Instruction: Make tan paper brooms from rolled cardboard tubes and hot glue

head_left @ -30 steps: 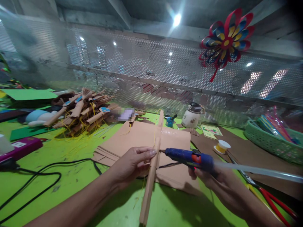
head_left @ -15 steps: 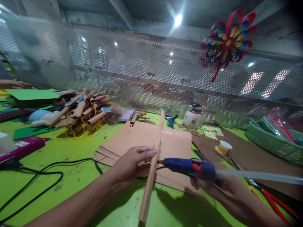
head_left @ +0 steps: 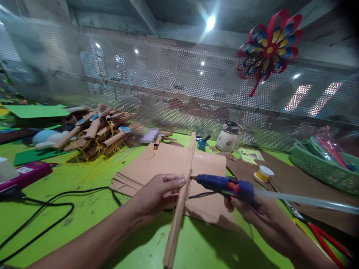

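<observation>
The brown paper tube (head_left: 180, 209) was in the lower middle of the frame, slanting from the bottom edge up toward the centre. The left hand (head_left: 160, 191) was grasping it near its middle, between the thumb and the fingers. The right hand (head_left: 254, 210), at the lower right, was closed around a blue glue gun (head_left: 221, 186). Its nozzle pointed to the left and was at the right edge of the tube; whether it touched, I cannot tell. A pale glue stick (head_left: 311, 203) stuck out from the back of the gun. Under the tube, brown paper sheets (head_left: 159, 160) lay on the green desk (head_left: 95, 224). At the right of the frame were a spool of yellow thread (head_left: 263, 173), red-handled scissors (head_left: 318, 235) and a green basket (head_left: 322, 166). At the left of centre there was a pile of paper rolls (head_left: 92, 131), and at the left edge a purple power strip (head_left: 35, 175).
</observation>
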{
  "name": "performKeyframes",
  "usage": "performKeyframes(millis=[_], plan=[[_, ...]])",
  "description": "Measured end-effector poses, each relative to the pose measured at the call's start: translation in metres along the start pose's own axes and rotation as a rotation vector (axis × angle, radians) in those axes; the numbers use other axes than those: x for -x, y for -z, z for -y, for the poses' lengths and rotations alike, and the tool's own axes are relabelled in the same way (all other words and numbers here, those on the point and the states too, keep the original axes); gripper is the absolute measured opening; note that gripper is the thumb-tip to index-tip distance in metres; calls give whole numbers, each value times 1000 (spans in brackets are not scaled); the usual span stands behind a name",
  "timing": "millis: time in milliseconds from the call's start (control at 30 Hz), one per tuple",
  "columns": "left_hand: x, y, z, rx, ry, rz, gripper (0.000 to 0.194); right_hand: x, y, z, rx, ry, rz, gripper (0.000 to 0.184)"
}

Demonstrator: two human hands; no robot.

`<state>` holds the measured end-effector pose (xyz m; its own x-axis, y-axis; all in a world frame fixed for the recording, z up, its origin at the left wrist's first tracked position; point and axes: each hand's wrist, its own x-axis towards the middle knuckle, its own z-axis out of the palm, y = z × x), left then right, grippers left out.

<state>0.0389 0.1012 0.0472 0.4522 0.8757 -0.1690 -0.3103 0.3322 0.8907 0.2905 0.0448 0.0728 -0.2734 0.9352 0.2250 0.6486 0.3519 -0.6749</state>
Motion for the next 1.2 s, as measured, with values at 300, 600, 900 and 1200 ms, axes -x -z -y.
performKeyframes(millis=[300, 600, 900, 1200], plan=[[-2, 4, 1, 14, 2, 11, 25, 4, 0, 6, 29, -27, 111, 43], [-1, 4, 0, 80, -8, 10, 25, 10, 0, 0, -35, -9, 154, 34], [-1, 2, -1, 41, 12, -12, 24, 0, 0, 2, 18, 18, 81, 37], [-3, 6, 0, 55, 32, -17, 24, 11, 1, 0, 25, 4, 167, 27]])
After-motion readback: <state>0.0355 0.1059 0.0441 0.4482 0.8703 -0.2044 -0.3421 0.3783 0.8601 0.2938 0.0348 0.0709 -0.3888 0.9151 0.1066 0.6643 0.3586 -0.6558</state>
